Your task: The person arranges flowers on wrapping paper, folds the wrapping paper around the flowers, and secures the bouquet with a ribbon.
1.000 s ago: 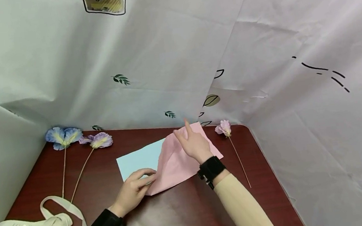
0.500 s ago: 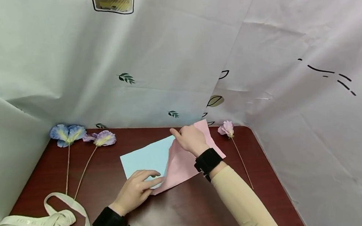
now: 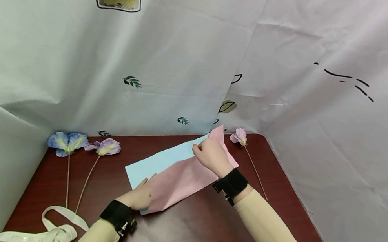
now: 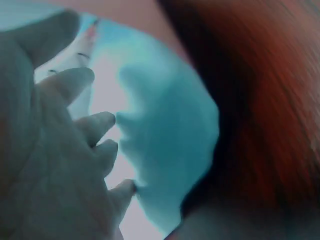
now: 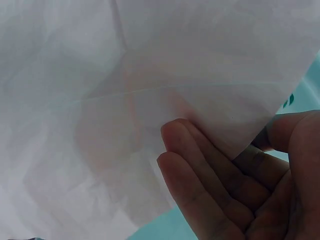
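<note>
A pink paper sheet [image 3: 186, 181] lies folded over a light blue sheet [image 3: 159, 161] near the middle of the table. My right hand [image 3: 213, 156] pinches the pink sheet's edge between thumb and index finger; the right wrist view shows the raised pink paper [image 5: 100, 135], with the other fingers half curled beside it. On the left, my left hand [image 3: 142, 194] rests at the near left part of the blue sheet, its fingertips partly hidden under the pink flap. In the left wrist view its extended fingers [image 4: 67, 85] are spread against the blue paper [image 4: 170, 115].
On the dark red table [image 3: 192, 239], a blue flower [image 3: 67, 143] and a purple flower [image 3: 107, 147] lie at the far left. A pink flower [image 3: 239, 137] lies at the right. A white ribbon [image 3: 50, 238] sits tangled near the left. Printed fabric [image 3: 173, 60] stands behind.
The pink sheet's edge has come forward and left, baring more blue along the back. My left hand has slid under its flap. My right hand went from pointing fingers to pinching the edge.
</note>
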`<state>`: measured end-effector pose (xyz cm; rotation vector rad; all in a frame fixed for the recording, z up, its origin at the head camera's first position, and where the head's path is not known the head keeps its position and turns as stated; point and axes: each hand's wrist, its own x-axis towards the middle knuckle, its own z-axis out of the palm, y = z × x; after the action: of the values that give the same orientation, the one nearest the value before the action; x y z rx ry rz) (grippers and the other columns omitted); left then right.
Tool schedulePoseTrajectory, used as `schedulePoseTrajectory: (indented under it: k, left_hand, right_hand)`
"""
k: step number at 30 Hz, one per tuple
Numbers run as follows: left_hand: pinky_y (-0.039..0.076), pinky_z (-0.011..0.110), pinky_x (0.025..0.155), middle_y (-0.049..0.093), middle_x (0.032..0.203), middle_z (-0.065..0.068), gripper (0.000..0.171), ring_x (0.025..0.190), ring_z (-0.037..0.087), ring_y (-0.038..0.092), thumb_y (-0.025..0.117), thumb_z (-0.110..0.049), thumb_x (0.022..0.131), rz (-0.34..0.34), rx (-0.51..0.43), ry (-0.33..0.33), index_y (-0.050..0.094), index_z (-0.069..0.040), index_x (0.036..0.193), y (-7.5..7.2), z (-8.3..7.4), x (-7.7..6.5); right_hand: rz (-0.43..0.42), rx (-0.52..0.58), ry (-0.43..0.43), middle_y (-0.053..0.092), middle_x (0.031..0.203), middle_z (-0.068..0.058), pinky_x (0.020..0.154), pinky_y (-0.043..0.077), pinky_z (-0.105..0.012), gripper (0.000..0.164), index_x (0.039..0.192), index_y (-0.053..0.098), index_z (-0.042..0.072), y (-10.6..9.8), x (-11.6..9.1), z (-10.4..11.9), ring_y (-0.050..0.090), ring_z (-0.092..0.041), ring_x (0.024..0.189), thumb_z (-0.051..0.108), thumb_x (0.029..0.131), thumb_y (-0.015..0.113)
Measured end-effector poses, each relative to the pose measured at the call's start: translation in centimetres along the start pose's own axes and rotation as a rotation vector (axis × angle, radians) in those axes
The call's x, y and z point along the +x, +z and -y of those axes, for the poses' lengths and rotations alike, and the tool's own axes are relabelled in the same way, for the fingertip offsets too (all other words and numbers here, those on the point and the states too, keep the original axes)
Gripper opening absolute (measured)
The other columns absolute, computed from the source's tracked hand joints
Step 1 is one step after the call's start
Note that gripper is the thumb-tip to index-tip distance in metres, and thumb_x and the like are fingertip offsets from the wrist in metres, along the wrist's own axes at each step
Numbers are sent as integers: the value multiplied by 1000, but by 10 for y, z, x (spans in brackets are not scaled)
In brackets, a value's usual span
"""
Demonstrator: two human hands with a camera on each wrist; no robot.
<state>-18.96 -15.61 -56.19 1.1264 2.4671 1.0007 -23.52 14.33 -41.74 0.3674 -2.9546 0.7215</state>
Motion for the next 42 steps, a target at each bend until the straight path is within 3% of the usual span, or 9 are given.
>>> schedulePoseTrajectory:
  k: [4,8,19,26,29,32,35,38,42]
  left_hand:
    - [1,77,128,19,181,27,74,167,56,4,60,-46,113,14,31,-191,43,0,169,18,17,1]
    - [-9,75,127,7,184,26,102,167,55,-8,66,-68,104,-9,32,-266,28,-6,176,30,17,-4]
    - [-18,77,122,0,183,28,106,166,55,-18,72,-64,102,-154,50,-392,26,-2,176,38,8,-5]
    - [-22,76,122,-1,183,30,109,165,55,-21,68,-69,102,-217,35,-447,26,0,175,42,-7,0]
    - [-23,76,121,-2,183,29,112,165,54,-23,65,-75,101,-225,27,-456,25,-1,176,42,-10,1]
    - [-21,77,122,-2,183,29,112,165,54,-22,66,-74,101,-237,53,-474,25,-2,176,45,-7,2]
    - [-19,79,122,1,183,31,111,165,55,-19,70,-70,100,-246,81,-486,26,-1,175,49,-3,1]
    - [-16,80,122,4,182,32,109,165,57,-16,73,-66,100,-251,98,-489,29,-1,175,50,-1,0]
    - [-14,81,122,6,182,32,109,165,58,-12,72,-68,99,-249,94,-482,31,-1,174,49,-4,0]
  right_hand:
    - [2,10,3,22,52,10,49,18,-29,62,51,36,21,-6,-12,-4,21,-9,50,23,109,58]
    - [65,-15,58,20,54,10,49,15,-28,61,53,34,20,-17,-34,-6,17,-9,52,22,107,61]
    - [275,-101,185,20,56,9,51,17,-28,57,56,30,22,-20,-79,-30,17,-10,53,10,103,62]
    - [458,-48,329,56,48,-1,48,39,-29,44,64,68,9,-3,-90,-65,56,-16,44,17,108,62]
    - [419,-91,331,57,50,-1,50,40,-30,46,65,69,7,8,-91,-70,56,-16,47,22,108,66]
    - [276,-152,271,70,71,-5,53,45,-35,32,84,79,6,26,-85,-72,62,-20,59,27,107,72]
    - [170,-180,179,76,117,-18,73,60,-48,35,128,80,8,48,-76,-75,74,-34,96,33,105,78]
    - [202,-180,125,52,162,-29,107,52,-69,62,161,62,16,67,-65,-81,53,-51,146,42,106,77]
    - [325,-181,180,26,178,-31,111,36,-86,75,171,47,27,86,-58,-89,24,-60,162,56,106,71]
